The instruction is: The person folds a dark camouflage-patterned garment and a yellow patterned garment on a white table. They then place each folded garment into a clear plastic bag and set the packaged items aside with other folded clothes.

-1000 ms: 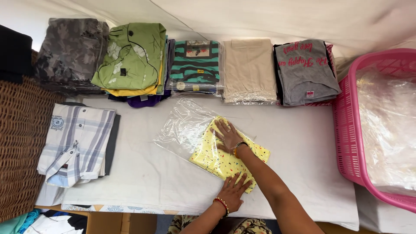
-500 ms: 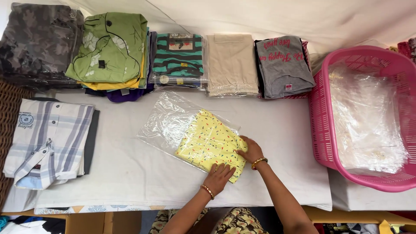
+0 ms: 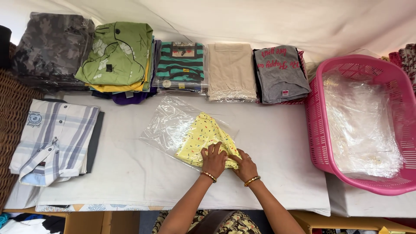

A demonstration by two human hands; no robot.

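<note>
On the white table, from the largest thing to the smallest:
Table (image 3: 277, 147): bare cloth left and right of the hands; near edge just below the wrists.
Pink basket (image 3: 318, 130): at right edge, holds clear plastic.
Far row: folded clothes stacks (image 3: 229, 69) along the far edge.
Striped shirt (image 3: 52, 138): at left, well apart.
Clear bag (image 3: 167, 123): centre, the yellow garment (image 3: 203, 136) half inside.
Left hand (image 3: 213, 159): fingers curled on the garment's near edge.
Right hand (image 3: 246, 167): grasping the same edge, just beside.

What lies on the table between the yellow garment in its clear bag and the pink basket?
Nothing: in the head view, only bare white table cover separates the yellow garment from the pink basket.
</note>
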